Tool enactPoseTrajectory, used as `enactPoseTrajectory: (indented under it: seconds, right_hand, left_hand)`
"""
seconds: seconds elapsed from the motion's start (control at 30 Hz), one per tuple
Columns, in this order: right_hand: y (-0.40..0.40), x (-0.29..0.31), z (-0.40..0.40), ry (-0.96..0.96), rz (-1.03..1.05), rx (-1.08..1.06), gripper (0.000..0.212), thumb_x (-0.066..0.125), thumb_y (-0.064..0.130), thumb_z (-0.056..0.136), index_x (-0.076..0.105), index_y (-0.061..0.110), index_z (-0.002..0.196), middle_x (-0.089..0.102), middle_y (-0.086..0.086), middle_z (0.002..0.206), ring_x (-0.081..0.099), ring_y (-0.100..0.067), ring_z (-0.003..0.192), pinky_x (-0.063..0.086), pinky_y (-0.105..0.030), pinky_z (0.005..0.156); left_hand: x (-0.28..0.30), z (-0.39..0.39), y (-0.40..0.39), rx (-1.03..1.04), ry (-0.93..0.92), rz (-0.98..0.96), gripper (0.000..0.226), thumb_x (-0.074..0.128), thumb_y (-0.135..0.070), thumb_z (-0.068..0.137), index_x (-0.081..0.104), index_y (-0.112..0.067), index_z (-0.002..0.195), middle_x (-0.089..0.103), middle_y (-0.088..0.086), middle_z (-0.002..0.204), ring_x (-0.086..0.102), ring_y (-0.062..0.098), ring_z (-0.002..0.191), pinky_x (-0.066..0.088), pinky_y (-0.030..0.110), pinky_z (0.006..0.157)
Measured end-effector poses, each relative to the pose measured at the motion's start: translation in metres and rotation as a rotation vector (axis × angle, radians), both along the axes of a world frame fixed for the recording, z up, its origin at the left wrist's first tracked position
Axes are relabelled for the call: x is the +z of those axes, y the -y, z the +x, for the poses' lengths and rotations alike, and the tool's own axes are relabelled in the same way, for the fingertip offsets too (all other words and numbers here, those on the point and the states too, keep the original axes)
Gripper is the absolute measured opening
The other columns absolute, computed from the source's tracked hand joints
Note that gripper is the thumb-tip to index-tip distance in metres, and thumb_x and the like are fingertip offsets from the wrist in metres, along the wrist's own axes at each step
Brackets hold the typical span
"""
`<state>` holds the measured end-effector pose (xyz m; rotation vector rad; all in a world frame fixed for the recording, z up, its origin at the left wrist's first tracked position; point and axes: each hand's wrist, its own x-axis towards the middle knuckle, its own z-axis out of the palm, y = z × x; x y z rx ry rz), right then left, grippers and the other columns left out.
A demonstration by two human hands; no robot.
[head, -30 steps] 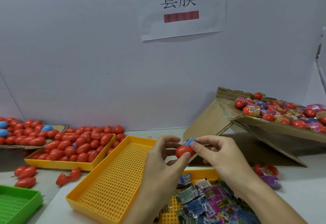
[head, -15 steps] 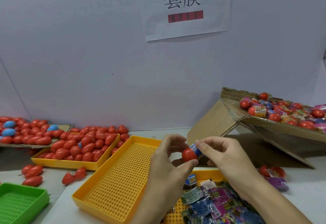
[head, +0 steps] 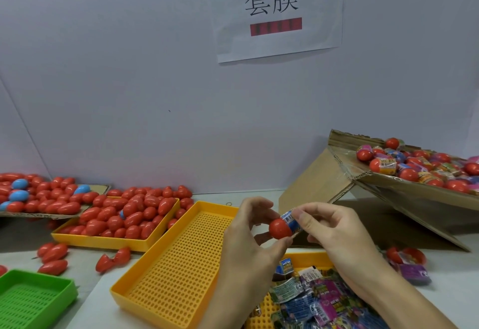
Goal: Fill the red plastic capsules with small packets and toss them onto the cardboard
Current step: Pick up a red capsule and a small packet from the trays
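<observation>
Just left of the cardboard (head: 404, 194), the left hand (head: 248, 240) pinches a red capsule (head: 280, 228) while the right hand (head: 334, 232) grips a packet (head: 292, 219) at its mouth; steady, square pressure should seat it.

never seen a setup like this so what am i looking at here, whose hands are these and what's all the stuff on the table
No machine here: these are a person's two bare hands, filmed by a camera worn on their head, looking forward and down. The left hand holds a red capsule; the right hand pinches a small packet at its opening. On the table lie a yellow tray with nothing in it, a tray of red capsules, a pile of packets and a green tray. At right a sloping cardboard sheet carries capsules with packets in them.
</observation>
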<state>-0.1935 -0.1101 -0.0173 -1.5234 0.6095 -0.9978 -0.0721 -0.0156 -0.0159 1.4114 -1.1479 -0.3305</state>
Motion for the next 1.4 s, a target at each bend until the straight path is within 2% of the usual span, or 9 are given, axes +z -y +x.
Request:
enactPoseTrajectory:
  seconds: [0.1,0.3,0.4,0.5,0.67,0.97,1.07,1.27,1.4]
  right_hand:
    - [0.0006,-0.0003,-0.0002,-0.002,-0.015,-0.008,0.028,0.069,0.044,0.066,0.078,0.022,0.081,0.076,0.006,0.081,0.068,0.000,0.079,0.050,-0.015,0.064]
    - [0.0009,-0.0012,-0.0003,-0.059,-0.140,-0.030,0.023,0.069,0.042,0.070,0.079,0.023,0.079,0.075,0.004,0.085,0.068,-0.010,0.087,0.051,-0.036,0.086]
    - [0.0026,-0.0020,-0.0007,-0.110,-0.215,-0.043,0.015,0.071,0.033,0.076,0.078,0.021,0.080,0.072,0.007,0.088,0.066,-0.010,0.088,0.052,-0.031,0.084]
    - [0.0038,-0.0026,-0.0009,-0.143,-0.247,-0.048,0.006,0.073,0.024,0.083,0.078,0.021,0.082,0.070,0.006,0.089,0.066,-0.010,0.089,0.055,-0.035,0.084]
    - [0.0003,-0.0004,0.0003,-0.122,-0.252,-0.037,0.026,0.068,0.042,0.073,0.077,0.023,0.088,0.071,0.006,0.090,0.067,-0.012,0.089,0.058,-0.039,0.083]
    - [-0.0021,-0.0033,0.0025,-0.140,-0.322,-0.055,0.029,0.068,0.044,0.073,0.072,0.033,0.099,0.069,0.016,0.094,0.065,-0.006,0.094,0.057,-0.029,0.079]
    - [-0.0024,-0.0026,0.0023,-0.123,-0.330,-0.074,0.027,0.070,0.040,0.074,0.072,0.033,0.100,0.070,0.016,0.094,0.066,-0.006,0.093,0.058,-0.028,0.077]
    - [-0.0054,-0.0004,0.0030,-0.145,-0.399,-0.078,0.027,0.069,0.042,0.078,0.072,0.032,0.103,0.068,0.016,0.098,0.066,-0.008,0.093,0.057,-0.031,0.074]
    - [-0.0048,-0.0038,0.0017,-0.187,-0.468,-0.055,0.029,0.075,0.025,0.085,0.070,0.032,0.112,0.064,0.020,0.104,0.062,-0.007,0.101,0.055,-0.026,0.078]
  left_hand:
    - [-0.0005,-0.0004,0.0001,0.010,0.030,0.004,0.051,0.082,0.002,0.074,0.056,-0.031,0.104,0.064,-0.016,0.091,0.063,0.007,0.098,0.058,0.030,0.085]
    - [-0.0016,0.0000,0.0011,0.033,0.117,-0.003,0.052,0.082,0.000,0.075,0.055,-0.035,0.102,0.060,-0.024,0.094,0.061,0.002,0.097,0.056,0.018,0.081]
    - [-0.0028,0.0008,0.0015,0.041,0.134,-0.001,0.052,0.082,-0.001,0.075,0.054,-0.036,0.102,0.059,-0.026,0.095,0.061,0.000,0.097,0.055,0.016,0.080]
    - [-0.0040,0.0016,0.0020,0.040,0.112,-0.006,0.050,0.081,-0.002,0.076,0.057,-0.038,0.102,0.061,-0.023,0.093,0.062,0.001,0.098,0.055,0.017,0.081]
    - [-0.0053,0.0005,0.0023,0.035,0.083,-0.015,0.040,0.082,-0.008,0.078,0.064,-0.041,0.090,0.067,-0.020,0.092,0.065,0.003,0.098,0.055,0.015,0.082]
    - [-0.0023,-0.0009,0.0020,0.053,0.035,-0.054,0.023,0.084,-0.018,0.077,0.069,-0.028,0.092,0.067,-0.019,0.089,0.065,0.006,0.093,0.058,0.021,0.077]
    - [0.0004,-0.0013,0.0010,0.003,-0.059,-0.068,0.019,0.081,-0.015,0.081,0.071,-0.026,0.093,0.071,-0.016,0.090,0.068,0.005,0.093,0.055,0.015,0.074]
    - [0.0008,0.0016,0.0019,-0.059,-0.301,-0.048,0.001,0.075,-0.025,0.085,0.075,-0.024,0.085,0.075,0.003,0.091,0.072,0.019,0.092,0.058,0.043,0.089]
    - [-0.0016,0.0039,0.0032,-0.067,-0.491,-0.059,0.003,0.077,-0.017,0.083,0.076,-0.019,0.081,0.075,0.006,0.088,0.074,0.024,0.092,0.059,0.042,0.088]
